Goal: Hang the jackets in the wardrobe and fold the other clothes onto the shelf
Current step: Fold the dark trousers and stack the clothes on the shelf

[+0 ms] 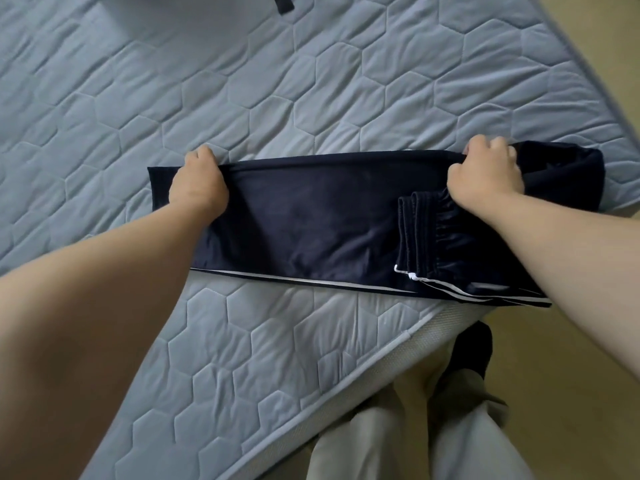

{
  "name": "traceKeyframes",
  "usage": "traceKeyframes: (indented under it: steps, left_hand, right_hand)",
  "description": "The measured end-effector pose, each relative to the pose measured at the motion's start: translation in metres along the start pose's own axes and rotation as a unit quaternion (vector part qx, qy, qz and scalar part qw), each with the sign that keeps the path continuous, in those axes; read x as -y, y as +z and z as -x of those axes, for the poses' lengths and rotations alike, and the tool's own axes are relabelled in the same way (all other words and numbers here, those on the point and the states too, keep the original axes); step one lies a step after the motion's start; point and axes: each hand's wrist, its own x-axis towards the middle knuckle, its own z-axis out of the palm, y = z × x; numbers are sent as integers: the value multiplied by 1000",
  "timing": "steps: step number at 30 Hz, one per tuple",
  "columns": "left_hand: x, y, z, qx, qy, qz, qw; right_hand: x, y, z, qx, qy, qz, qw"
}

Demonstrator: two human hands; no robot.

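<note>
Gripping the far edge of the navy track pants (311,220) at mid-frame on the mattress (311,81), the left hand (198,183) and right hand (485,174), well apart, should fold evenly, keeping edges aligned.

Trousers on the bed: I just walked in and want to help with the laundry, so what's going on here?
A person is folding a pair of navy trousers with a white side stripe on the quilted mattress. The left hand grips the far edge at one end. The right hand grips it at the other, beside the elastic cuffs folded back over the legs. The trousers lie flat, not yet shelved.
</note>
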Motion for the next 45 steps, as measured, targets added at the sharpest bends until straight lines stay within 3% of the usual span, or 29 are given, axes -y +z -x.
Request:
traceKeyframes:
  steps: [4, 7, 11, 15, 18, 21, 25, 29, 33, 39, 45]
  left_hand:
    - [-14, 6, 16, -64, -9, 1, 998]
    - [-37, 16, 44, -130, 86, -13, 988]
    - [-100, 33, 106, -76, 201, 100, 971]
    - [-173, 53, 162, 84, 108, 252, 958]
    - [-217, 60, 186, 158, -1, 318, 935]
    - [-249, 59, 194, 186, -85, 307, 930]
    - [-267, 51, 200, 170, -31, 324, 930]
    - [-228, 23, 191, 130, 37, 417, 899]
    - [-126, -12, 153, 125, 31, 509, 851]
    - [16, -38, 97, 47, -40, 423, 904]
    - [88, -28, 39, 19, -138, 277, 951]
  right_hand:
    - [-8, -1, 11, -46, -53, 13, 997]
    - [-16, -6, 30, -128, -119, -2, 985]
    - [-39, -9, 58, -177, -131, -63, 973]
    - [-75, -13, 79, -193, -23, -142, 971]
    - [-92, -9, 94, -159, -22, -155, 975]
    - [-101, -2, 106, -120, -29, -155, 980]
    - [-97, 2, 120, -111, -12, -165, 980]
    - [-71, -1, 134, -144, -25, -178, 973]
    - [-15, -1, 152, -154, -106, -169, 968]
    - [58, 22, 164, -45, -169, -121, 977]
    - [78, 45, 151, 36, -139, -61, 988]
